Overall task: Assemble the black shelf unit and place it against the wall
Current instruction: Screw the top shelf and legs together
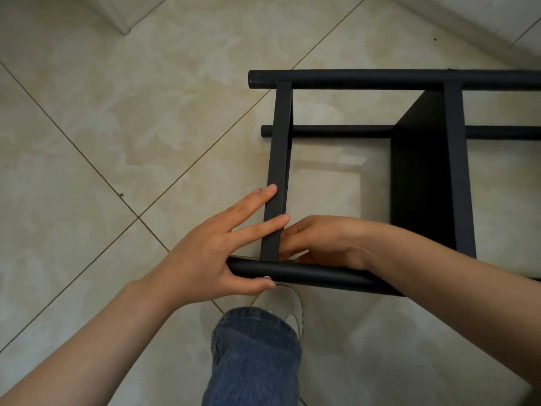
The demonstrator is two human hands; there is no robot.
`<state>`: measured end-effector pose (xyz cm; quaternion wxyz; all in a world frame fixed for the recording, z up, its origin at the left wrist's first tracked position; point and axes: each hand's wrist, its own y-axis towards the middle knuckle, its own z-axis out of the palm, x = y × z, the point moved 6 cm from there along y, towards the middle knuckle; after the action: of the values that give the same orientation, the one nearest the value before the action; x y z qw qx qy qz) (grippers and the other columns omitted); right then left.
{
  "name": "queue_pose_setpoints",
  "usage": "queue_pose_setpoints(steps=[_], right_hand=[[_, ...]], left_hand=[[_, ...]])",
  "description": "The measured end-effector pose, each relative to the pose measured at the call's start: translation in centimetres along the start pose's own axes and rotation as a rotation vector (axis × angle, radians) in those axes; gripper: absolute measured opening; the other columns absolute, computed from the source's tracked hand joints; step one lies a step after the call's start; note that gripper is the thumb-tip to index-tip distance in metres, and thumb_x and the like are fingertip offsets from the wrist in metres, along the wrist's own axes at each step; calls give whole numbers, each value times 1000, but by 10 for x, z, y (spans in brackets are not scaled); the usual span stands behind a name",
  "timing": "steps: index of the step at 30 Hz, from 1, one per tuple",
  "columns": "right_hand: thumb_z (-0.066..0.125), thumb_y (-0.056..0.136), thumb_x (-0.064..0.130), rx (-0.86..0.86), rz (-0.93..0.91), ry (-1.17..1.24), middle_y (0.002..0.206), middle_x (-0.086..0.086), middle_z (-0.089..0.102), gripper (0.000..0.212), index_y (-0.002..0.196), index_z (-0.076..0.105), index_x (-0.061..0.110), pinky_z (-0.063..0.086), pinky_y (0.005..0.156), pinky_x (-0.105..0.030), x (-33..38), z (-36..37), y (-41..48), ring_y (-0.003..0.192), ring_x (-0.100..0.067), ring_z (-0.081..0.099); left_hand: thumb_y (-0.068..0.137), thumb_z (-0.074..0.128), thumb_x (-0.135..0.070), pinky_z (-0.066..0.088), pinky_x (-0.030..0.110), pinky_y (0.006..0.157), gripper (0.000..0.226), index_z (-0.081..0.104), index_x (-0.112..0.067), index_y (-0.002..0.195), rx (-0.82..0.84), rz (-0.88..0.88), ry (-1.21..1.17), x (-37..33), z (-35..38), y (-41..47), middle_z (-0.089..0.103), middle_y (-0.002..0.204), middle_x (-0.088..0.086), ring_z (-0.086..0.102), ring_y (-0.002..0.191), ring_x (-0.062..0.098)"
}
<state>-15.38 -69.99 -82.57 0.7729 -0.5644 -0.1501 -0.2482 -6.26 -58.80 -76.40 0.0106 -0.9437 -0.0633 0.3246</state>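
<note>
Tiled floor [117, 127], black shelf unit [424, 171] lying on its side, centre-right. Left hand [210, 259] presses the left panel [278, 171] with straight fingers, thumb by the near pole's [322, 275] screw [267, 278]. Right hand [325, 244] curls against the panel; can't tell if it grips. I'd square the joint before tightening.

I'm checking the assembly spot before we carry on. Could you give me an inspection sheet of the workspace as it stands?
Surface: beige tiled floor with dark grout lines.
Job's things: black shelf unit lies on its side; its end board meets the near pole, where a screw head shows.
Clutter: nothing seen.
Grippers: left hand lays straight fingers on the end board, thumb by the screw head; right hand has fingers curled against that board at the joint, its grip hidden.
Cables: nothing seen.
Surroundings: white wall base at top right; a jeans leg and a shoe below the near pole.
</note>
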Motion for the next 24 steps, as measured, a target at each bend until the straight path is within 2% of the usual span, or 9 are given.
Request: queue_pose_setpoints(steps=[2,5,8,11,13,17,20,22,24], right_hand=[[65,92,18,24,7,0,101,-7,75,12,91,76,15,57,85,-28,1,3,0,86,-12,69],[64,91,17,22,6,8,85,0,74,22,73,76,22,55,72,-24,1,3,0,74,-8,69],[66,91,21,16,10,2,86,2,75,18,77,76,23,54,69,-22,-2,4,1,73,-6,70],[66,91,22,8,-3,8,89,1,75,14,82,76,22,54,75,-23,-5,5,3,76,-5,70],[66,91,18,23,-6,24,94,-3,75,14,84,77,20,55,81,-26,-4,6,5,83,-10,69],[64,91,11,72,0,26,84,-1,71,21,76,76,19,54,75,-26,0,1,8,76,-13,63],[63,92,11,91,-7,-1,91,-4,69,15,87,76,16,53,81,-29,6,-3,10,80,-14,63],[62,92,12,101,-14,4,93,-5,68,12,96,73,13,52,84,-29,9,-8,10,83,-15,63],[63,92,11,113,-14,18,91,-4,69,13,90,74,15,51,85,-30,13,-13,11,83,-15,63]], left_hand=[[82,68,-53,26,20,119,77,40,-32,151,0,-5,-12,0,0,0,14,169,-7,19,154,11],[82,69,-53,30,15,115,77,41,-33,151,-2,-9,-37,-1,-1,0,14,169,-10,22,152,5],[81,68,-55,47,24,105,77,39,-37,151,-4,-9,-58,-2,-1,-1,11,168,-15,30,147,-2],[81,69,-55,52,33,102,78,39,-36,151,-15,0,-45,-4,-1,-3,13,169,-12,38,144,5],[82,68,-56,47,28,105,78,40,-34,151,-18,13,-16,-4,-1,-4,16,169,-8,40,143,8],[82,67,-58,35,12,109,77,41,-32,150,-12,20,24,-3,-3,0,19,168,-4,38,144,7],[81,65,-60,30,7,108,78,41,-34,150,6,13,36,1,-5,4,17,168,-6,32,146,1],[81,63,-61,32,9,107,78,40,-35,151,11,23,58,3,-7,9,17,168,-8,33,146,1],[80,62,-62,37,17,105,79,39,-36,151,9,28,68,5,-10,14,16,168,-9,33,146,4]])
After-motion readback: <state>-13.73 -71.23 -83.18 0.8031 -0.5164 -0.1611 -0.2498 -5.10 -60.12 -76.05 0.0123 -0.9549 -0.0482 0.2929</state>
